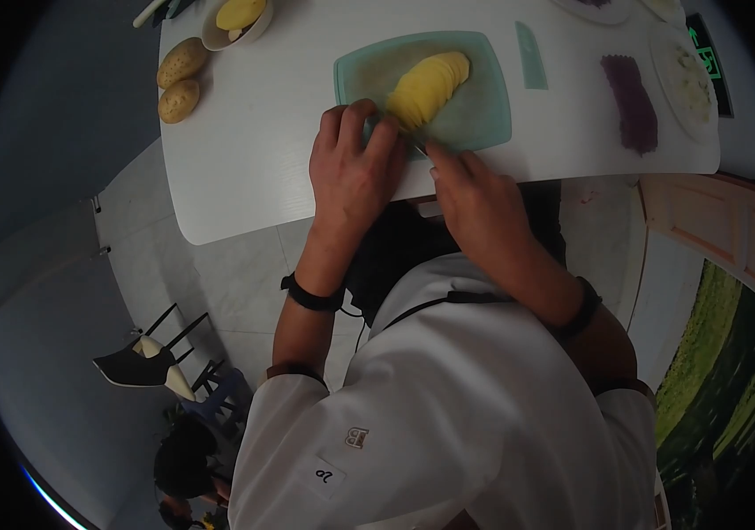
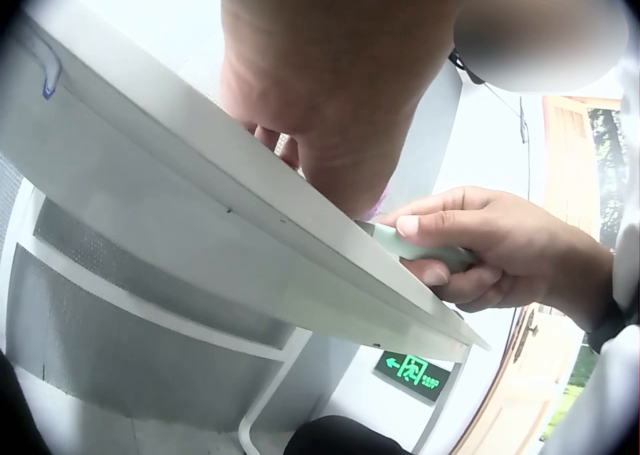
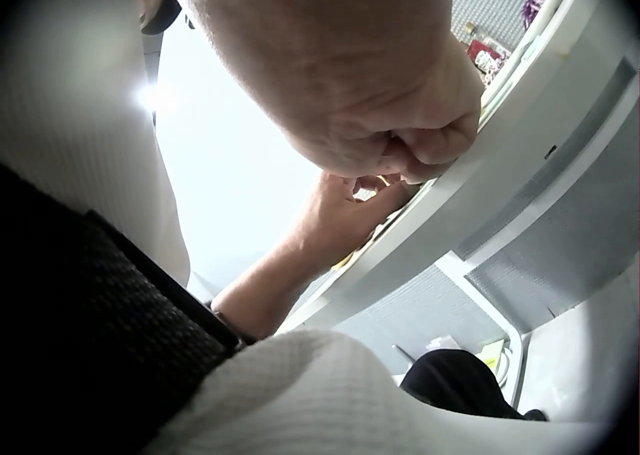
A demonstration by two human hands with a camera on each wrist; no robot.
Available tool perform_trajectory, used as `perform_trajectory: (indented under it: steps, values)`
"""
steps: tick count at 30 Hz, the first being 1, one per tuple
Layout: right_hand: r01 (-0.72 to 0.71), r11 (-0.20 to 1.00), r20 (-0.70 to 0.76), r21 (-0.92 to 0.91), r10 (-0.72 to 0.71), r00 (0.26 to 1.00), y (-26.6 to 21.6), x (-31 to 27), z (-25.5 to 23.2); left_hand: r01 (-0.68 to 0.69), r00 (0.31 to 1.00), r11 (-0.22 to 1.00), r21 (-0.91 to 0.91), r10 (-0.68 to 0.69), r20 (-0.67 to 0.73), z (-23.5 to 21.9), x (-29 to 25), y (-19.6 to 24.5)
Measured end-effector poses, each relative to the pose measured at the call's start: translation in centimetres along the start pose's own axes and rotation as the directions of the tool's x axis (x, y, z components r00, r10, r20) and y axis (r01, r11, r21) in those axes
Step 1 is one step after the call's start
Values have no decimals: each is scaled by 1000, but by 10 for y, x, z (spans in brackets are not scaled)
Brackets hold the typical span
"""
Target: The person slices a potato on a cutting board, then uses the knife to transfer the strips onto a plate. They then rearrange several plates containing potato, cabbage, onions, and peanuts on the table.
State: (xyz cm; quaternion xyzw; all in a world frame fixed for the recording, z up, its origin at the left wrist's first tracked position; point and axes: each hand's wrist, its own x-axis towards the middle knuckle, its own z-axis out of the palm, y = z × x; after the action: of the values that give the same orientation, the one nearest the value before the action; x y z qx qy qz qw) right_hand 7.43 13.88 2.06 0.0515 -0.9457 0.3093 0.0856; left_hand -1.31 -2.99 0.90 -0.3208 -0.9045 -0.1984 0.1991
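A peeled yellow potato (image 1: 430,87), cut into a leaning row of thin slices, lies on a pale green cutting board (image 1: 494,110). My left hand (image 1: 355,163) holds the near end of the potato with bent fingers, its fingertips partly hidden behind the knuckles. Close beside it, my right hand (image 1: 482,208) grips a knife (image 1: 421,150) at the board's near edge. The left wrist view shows the knife's light green handle (image 2: 440,255) wrapped in the right hand's fingers. Most of the blade is hidden by the left hand.
Two unpeeled potatoes (image 1: 181,75) lie at the table's left side, by a white bowl (image 1: 258,34) with yellow pieces. Right of the board are a pale green blade-shaped piece (image 1: 531,57), a purple shredded strip (image 1: 630,102) and a plate (image 1: 663,62). The white table's (image 1: 245,190) front edge runs under the wrists.
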Motion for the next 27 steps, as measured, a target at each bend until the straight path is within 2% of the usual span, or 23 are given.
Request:
perform_trajectory:
  steps: [7, 17, 23, 25, 27]
  values:
    - [7, 1000, -6, -30, -7, 1000, -1, 0, 1, -50, 996, 998, 23, 48, 76, -6, 7, -4]
    - [8, 1000, 4, -22, -8, 1000, -1, 0, -1, -61, 996, 998, 32, 59, 66, -3, 2, -8]
    - [-13, 999, 12, 32, 12, 1000, 0, -1, 0, -33, 999, 999, -43, 32, -28, -4, 0, -4]
    - [-90, 977, 35, 196, 85, 996, -1, 0, -2, 8, 994, 995, -95, -18, -108, -7, -2, -3]
    - [-97, 973, 32, 207, 92, 995, -2, 1, -4, 43, 991, 993, -114, -56, -117, -7, -5, -4]
